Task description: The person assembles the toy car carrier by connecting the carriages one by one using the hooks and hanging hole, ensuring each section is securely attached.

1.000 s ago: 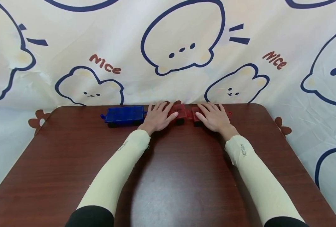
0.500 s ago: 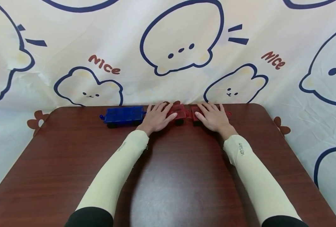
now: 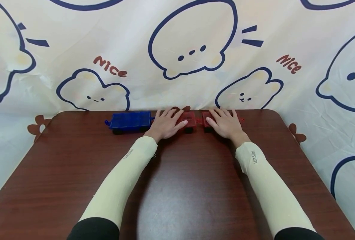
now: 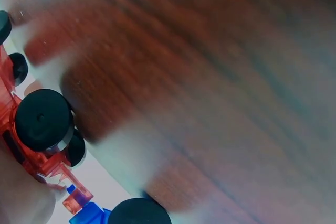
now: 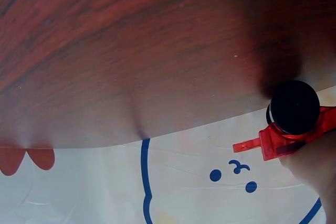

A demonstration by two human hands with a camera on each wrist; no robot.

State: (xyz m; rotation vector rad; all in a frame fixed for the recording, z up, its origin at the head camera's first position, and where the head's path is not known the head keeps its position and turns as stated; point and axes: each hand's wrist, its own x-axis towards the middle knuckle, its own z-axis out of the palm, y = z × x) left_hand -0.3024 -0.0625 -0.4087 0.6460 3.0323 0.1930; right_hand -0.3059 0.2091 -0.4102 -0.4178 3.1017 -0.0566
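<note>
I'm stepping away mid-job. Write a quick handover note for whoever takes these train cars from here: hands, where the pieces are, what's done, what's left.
Left hand: fingers straight, resting flat on the left red car.
Right hand: fingers straight, resting flat on the right red car.
All the cars stand in a row at the far edge of the table. The blue car sits right beside the left red car; whether they are hooked is hidden by the hand.
Done: the three cars are lined up.
Left: a small gap shows between the two red cars, so they probably need pushing together to couple.
</note>
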